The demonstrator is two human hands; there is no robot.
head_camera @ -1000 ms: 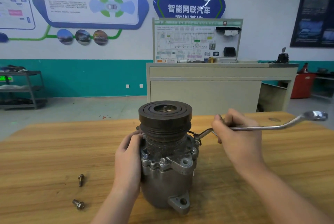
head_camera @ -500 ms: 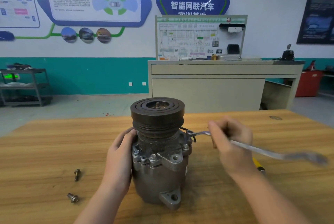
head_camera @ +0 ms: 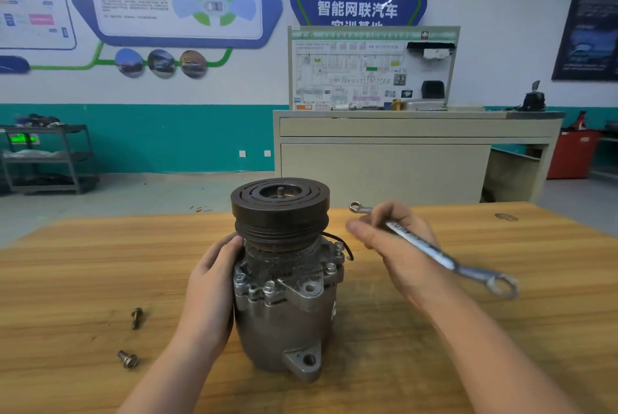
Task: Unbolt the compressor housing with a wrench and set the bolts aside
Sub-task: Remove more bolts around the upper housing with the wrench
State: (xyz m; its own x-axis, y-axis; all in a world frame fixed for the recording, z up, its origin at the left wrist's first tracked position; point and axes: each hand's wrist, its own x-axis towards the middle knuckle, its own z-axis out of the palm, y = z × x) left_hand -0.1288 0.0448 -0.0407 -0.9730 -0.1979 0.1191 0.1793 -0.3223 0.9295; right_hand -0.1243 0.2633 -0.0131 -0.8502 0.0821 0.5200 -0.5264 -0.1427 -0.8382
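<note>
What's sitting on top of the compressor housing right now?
A dark grooved pulley crowns the compressor housing, with a short shaft stub in its recessed centre. Bolt heads ring the flange below. The left hand covers the housing's left side, hiding any bolts there.

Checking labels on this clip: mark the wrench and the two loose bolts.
wrench (head_camera: 431,251), head view, mid-shaft.
far bolt (head_camera: 136,316), head view, its shank.
near bolt (head_camera: 128,359), head view, its flanged head.
</note>
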